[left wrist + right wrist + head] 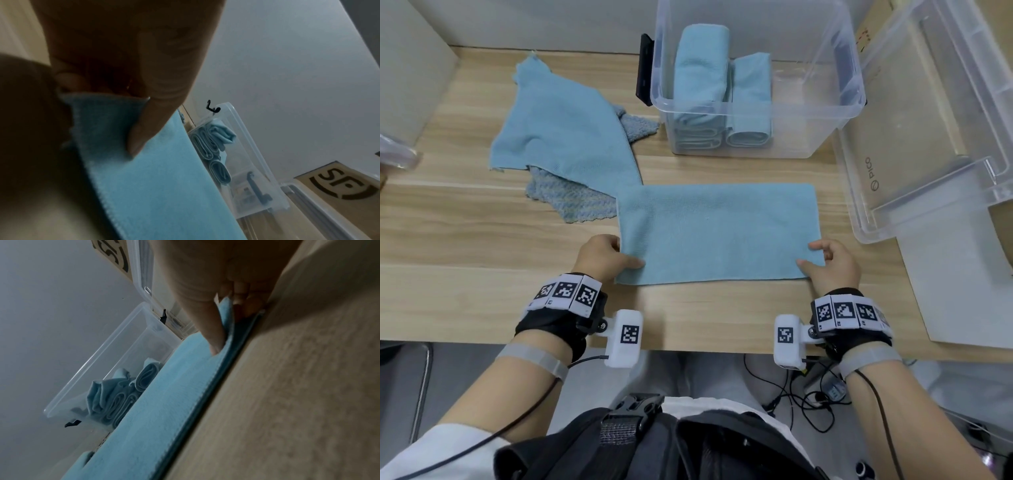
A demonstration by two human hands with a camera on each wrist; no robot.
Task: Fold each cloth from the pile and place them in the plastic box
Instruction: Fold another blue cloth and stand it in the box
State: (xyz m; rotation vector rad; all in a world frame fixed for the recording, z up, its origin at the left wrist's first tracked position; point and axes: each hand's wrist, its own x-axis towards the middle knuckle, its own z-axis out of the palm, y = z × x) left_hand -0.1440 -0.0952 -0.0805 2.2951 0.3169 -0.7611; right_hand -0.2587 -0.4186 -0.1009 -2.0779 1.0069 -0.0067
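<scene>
Blue cloth (717,233), folded once, lies near the desk's front edge; the left hand (604,255) and right hand (830,262) pinch its near corners. Each wrist view shows a thumb pressing doubled edges. Lifting both corners evenly should keep the next fold square before the plastic box (756,106).

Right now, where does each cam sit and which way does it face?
Head: worn on the head, looks down at the table; left hand and right hand, both forearms and wrist rigs show.
Left wrist: low by the table, looks along the thumb, its grip on the blue cloth.
Right wrist: low, looks along fingers pinching the cloth edge.
Shared: cloth, plastic box holding folded cloths.
</scene>
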